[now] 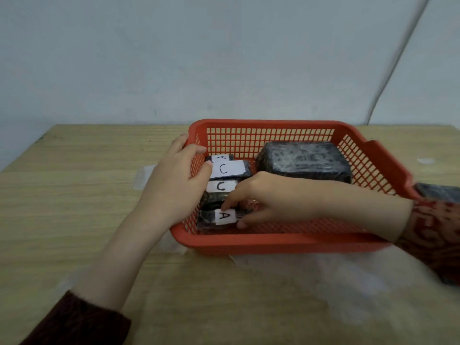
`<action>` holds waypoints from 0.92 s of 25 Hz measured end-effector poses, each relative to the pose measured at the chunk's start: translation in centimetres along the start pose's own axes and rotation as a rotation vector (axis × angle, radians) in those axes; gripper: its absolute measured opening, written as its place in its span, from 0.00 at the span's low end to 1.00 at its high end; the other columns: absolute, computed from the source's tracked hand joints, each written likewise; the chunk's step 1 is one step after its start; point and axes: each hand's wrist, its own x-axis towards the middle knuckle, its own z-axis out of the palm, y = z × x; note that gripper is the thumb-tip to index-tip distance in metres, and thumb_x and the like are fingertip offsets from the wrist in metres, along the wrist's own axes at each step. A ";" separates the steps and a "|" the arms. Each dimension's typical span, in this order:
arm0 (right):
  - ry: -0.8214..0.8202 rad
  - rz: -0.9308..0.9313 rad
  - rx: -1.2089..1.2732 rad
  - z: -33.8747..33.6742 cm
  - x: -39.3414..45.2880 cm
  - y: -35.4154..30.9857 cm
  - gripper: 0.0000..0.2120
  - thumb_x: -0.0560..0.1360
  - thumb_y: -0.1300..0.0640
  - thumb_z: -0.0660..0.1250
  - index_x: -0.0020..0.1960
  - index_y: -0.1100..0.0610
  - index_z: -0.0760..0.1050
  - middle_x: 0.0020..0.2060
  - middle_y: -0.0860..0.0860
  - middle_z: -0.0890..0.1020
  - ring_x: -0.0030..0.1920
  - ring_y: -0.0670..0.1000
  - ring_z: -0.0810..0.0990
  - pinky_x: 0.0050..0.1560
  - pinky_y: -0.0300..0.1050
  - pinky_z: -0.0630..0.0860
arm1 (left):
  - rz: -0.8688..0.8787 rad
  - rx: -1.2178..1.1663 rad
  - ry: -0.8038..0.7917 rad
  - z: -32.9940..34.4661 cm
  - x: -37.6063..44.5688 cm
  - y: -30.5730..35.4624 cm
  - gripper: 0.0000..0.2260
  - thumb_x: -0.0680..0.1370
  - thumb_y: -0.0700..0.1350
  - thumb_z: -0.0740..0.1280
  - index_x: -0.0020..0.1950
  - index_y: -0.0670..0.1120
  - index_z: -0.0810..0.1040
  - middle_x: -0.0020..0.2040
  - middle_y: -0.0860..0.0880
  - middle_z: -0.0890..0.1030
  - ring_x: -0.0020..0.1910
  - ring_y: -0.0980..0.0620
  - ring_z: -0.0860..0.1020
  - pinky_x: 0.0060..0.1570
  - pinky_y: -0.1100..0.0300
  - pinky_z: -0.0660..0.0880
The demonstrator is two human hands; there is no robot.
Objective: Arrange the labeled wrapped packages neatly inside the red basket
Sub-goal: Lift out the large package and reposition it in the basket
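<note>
A red mesh basket (273, 241) sits on the wooden table. Along its left side lies a row of small black wrapped packages with white labels: a far one marked A (220, 158), two marked C (230, 169) (220, 186), and a near one marked A (225, 217). A large black wrapped package (306, 160) lies at the back right. My left hand (174, 180) wraps over the basket's left wall, thumb touching a C package. My right hand (263, 197) reaches in, with fingers and thumb pinching the near A package.
Another dark wrapped package (438, 192) lies outside the basket at the right edge. Clear plastic film (323, 277) is spread on the table in front of the basket, and a scrap (143, 176) lies to its left. A wall stands behind the table.
</note>
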 end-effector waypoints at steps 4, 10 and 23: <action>0.185 0.123 0.117 -1.5 -4.1 -1.0 0.14 0.76 0.49 0.65 0.60 0.49 0.76 0.51 0.42 0.81 0.47 0.37 0.78 0.49 0.30 0.74 | 0.020 0.221 0.056 -1.0 -0.1 1.3 0.17 0.77 0.52 0.59 0.61 0.46 0.75 0.66 0.46 0.73 0.64 0.45 0.70 0.59 0.50 0.67; 0.558 0.481 0.103 -2.3 -9.8 3.7 0.17 0.74 0.49 0.66 0.62 0.51 0.74 0.59 0.52 0.77 0.60 0.51 0.74 0.59 0.45 0.69 | 0.242 0.316 0.012 -0.7 0.1 4.6 0.17 0.76 0.52 0.59 0.60 0.45 0.76 0.59 0.44 0.79 0.57 0.43 0.75 0.53 0.50 0.71; 0.438 0.753 0.111 0.1 -9.3 7.9 0.54 0.59 0.54 0.80 0.76 0.50 0.50 0.68 0.60 0.66 0.68 0.63 0.65 0.68 0.59 0.66 | 0.137 0.099 -0.501 6.7 4.6 6.6 0.39 0.65 0.57 0.74 0.70 0.49 0.63 0.66 0.46 0.74 0.61 0.45 0.74 0.59 0.53 0.72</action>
